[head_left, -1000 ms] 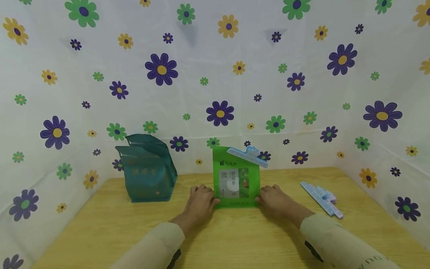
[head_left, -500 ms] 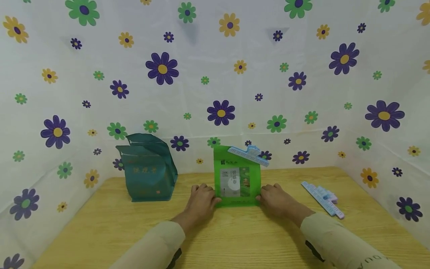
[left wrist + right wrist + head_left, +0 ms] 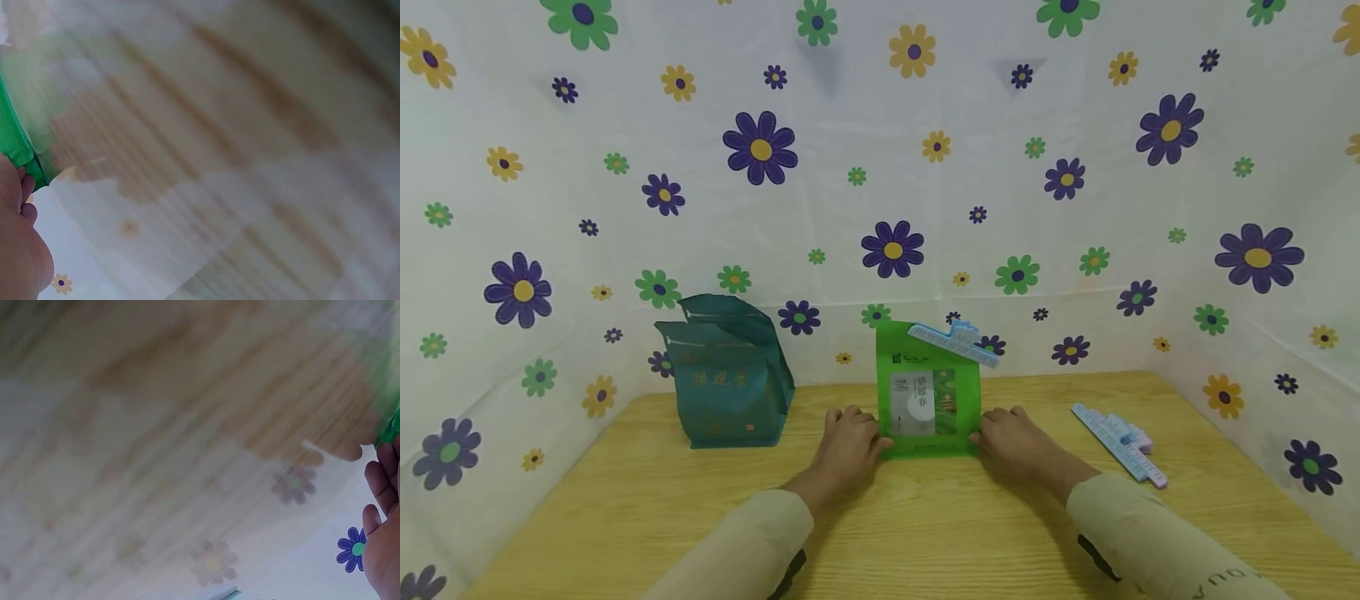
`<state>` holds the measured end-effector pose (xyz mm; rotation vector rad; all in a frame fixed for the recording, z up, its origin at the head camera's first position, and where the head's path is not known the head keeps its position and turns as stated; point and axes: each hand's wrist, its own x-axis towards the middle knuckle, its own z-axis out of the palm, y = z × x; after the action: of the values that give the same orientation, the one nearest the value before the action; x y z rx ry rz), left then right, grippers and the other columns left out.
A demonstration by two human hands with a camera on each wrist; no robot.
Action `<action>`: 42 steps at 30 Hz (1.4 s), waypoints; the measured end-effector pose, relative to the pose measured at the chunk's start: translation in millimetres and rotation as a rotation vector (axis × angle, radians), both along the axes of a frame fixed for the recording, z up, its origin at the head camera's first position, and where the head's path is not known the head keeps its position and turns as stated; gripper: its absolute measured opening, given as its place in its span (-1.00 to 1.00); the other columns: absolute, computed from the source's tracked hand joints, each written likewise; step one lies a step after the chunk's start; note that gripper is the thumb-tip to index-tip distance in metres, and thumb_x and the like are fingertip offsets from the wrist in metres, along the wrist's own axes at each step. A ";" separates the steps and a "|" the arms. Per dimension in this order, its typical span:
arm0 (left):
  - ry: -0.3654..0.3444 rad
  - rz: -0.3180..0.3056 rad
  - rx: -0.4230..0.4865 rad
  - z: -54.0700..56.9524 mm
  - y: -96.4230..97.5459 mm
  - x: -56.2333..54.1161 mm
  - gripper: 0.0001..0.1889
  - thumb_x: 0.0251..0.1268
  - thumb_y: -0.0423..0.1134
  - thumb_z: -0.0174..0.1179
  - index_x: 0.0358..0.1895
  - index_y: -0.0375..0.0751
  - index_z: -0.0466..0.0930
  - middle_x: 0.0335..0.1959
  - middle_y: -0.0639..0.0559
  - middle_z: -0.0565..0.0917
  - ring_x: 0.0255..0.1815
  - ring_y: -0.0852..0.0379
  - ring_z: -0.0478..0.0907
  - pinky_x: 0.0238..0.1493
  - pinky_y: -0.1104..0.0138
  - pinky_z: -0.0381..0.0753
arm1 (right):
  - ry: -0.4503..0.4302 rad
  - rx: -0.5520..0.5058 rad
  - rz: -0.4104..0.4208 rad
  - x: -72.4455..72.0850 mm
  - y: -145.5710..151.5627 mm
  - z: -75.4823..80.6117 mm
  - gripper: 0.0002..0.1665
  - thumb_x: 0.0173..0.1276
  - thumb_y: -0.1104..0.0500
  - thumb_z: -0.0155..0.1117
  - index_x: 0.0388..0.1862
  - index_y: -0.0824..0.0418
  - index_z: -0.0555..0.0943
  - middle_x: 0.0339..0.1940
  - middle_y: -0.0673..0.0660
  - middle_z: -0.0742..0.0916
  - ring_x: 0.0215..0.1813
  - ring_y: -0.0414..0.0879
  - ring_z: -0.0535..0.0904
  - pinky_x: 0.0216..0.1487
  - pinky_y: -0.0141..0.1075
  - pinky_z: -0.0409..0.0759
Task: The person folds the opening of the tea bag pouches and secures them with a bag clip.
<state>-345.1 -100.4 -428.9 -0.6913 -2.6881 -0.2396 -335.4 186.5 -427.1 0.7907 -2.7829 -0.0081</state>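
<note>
A bright green tea bag (image 3: 928,358) with a grey and green label stands upright near the middle of the table. Slanted across its top right corner sits a pale blue ruler-edged clip (image 3: 953,342). My left hand (image 3: 847,448) pinches the lower left edge of the bag, thumb in front. On the opposite side, my right hand (image 3: 1015,446) pinches the lower right edge. Only a bit of the green bag (image 3: 12,134) shows beside the fingers in the left wrist view. The right wrist view has a green sliver of it at the right edge, by the fingertips.
Two dark teal tea bags (image 3: 726,400) stand at the back left, one behind the other. Light blue and pink clips (image 3: 1116,442) lie together on the right of the wooden table (image 3: 940,533). A flowered white cloth (image 3: 820,208) encloses the back and sides.
Both hands keep their hold at the bag's lower sides, and the bag stays in place. The head view has shifted only slightly.
</note>
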 end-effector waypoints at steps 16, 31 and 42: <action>-0.005 0.022 0.013 -0.3 0.3 -4.9 -0.68 0.43 0.07 0.16 -0.41 -0.04 0.62 -0.28 0.08 0.70 -0.21 0.09 0.45 -0.07 0.17 0.22 | -0.042 -0.004 -0.029 -3.7 -3.2 2.5 -0.71 0.60 0.04 0.02 -0.34 0.11 0.50 -0.35 0.00 0.61 -0.17 -0.05 0.56 -0.12 -0.14 0.42; -0.017 0.045 0.031 -1.2 3.4 -8.8 -0.70 0.43 0.05 0.17 -0.35 -0.06 0.66 -0.26 0.07 0.71 -0.22 0.09 0.44 -0.09 0.17 0.21 | -0.061 -0.025 -0.036 -9.2 -3.7 2.0 -0.72 0.61 0.03 0.01 -0.32 0.11 0.50 -0.33 0.01 0.63 -0.14 -0.03 0.58 -0.11 -0.14 0.42; -0.026 0.051 0.022 -3.1 7.0 -15.8 -0.68 0.44 0.07 0.14 -0.37 -0.05 0.65 -0.25 0.07 0.72 -0.21 0.08 0.44 -0.08 0.17 0.20 | -0.044 -0.015 -0.066 -11.9 -2.0 4.4 -0.72 0.59 0.02 0.04 -0.27 0.17 0.53 -0.28 0.07 0.65 -0.09 0.02 0.60 -0.07 -0.09 0.46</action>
<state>-360.9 -93.4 -432.1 -0.6166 -2.7198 -0.2663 -347.3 184.5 -422.7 0.7029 -2.8462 0.0184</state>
